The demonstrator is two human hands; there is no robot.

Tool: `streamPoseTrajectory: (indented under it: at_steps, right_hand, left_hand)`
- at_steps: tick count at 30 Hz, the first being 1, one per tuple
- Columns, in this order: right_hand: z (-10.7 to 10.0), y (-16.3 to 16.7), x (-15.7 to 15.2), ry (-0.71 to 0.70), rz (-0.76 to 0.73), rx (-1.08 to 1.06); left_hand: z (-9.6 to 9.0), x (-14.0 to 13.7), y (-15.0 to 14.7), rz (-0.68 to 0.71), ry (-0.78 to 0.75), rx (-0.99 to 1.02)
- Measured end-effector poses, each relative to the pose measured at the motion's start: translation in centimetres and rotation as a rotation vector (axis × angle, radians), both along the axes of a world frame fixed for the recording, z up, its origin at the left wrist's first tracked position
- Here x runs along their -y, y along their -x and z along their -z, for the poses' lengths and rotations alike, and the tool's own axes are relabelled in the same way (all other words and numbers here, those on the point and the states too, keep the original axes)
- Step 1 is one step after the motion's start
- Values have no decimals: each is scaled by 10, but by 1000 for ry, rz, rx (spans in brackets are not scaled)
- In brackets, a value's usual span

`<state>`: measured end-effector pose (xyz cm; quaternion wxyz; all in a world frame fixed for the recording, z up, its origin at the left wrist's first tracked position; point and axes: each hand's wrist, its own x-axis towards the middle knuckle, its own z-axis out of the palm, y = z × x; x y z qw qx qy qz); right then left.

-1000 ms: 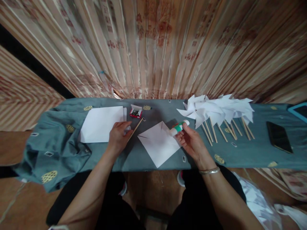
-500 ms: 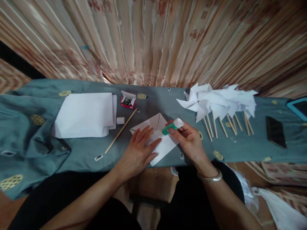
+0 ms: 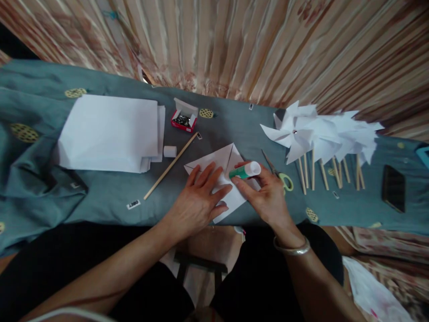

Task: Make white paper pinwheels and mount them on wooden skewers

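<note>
A square of white paper (image 3: pixel 214 157) with cut lines running in from its corners lies on the cloth in front of me. My left hand (image 3: pixel 201 197) rests flat on its left part, fingers spread. In my right hand (image 3: pixel 264 190) is a green and white glue stick (image 3: pixel 246 170), tilted, with its lower end at the middle of the paper. The exact contact point is hidden by my fingers. The white glue cap (image 3: pixel 170 151) and a wooden stick (image 3: pixel 170 165) lie to the left. Scissors with green handles (image 3: pixel 285 181) lie just beyond my right hand.
A stack of white paper (image 3: pixel 107 134) lies at the left. Behind the stick sits an open red box of small metal pins (image 3: pixel 183 120). Several finished paper pinwheels (image 3: pixel 321 136) overlap at the right, near a dark phone (image 3: pixel 393 188). A curtain (image 3: pixel 217 49) hangs behind the table.
The view has shifted and tilted, revealing more of the scissors. The glue stick stays in my right hand at the paper's middle; my left hand remains on the paper.
</note>
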<state>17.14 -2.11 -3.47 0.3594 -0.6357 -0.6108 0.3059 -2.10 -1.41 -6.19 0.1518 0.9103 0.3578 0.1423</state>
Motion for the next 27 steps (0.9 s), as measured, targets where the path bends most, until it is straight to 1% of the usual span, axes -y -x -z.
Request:
streamPoseTrajectory:
  at_steps: [4, 9, 12, 16, 20, 27]
  right_hand:
    - [1, 1, 0, -17, -37, 114]
    - [1, 1, -1, -34, -58, 148]
    - [2, -1, 0, -17, -58, 151]
    - [5, -3, -1, 8, -19, 74]
    - [7, -3, -1, -5, -1, -50]
    - [8, -2, -3, -2, 45, -171]
  left_hand:
    - [2, 1, 0, 1, -10, 29]
    - [5, 1, 1, 2, -31, 49]
    - [6, 1, 0, 4, -35, 67]
    - [7, 1, -1, 2, -33, 80]
    - [6, 1, -1, -4, -29, 84]
    - [6, 1, -1, -8, -24, 97]
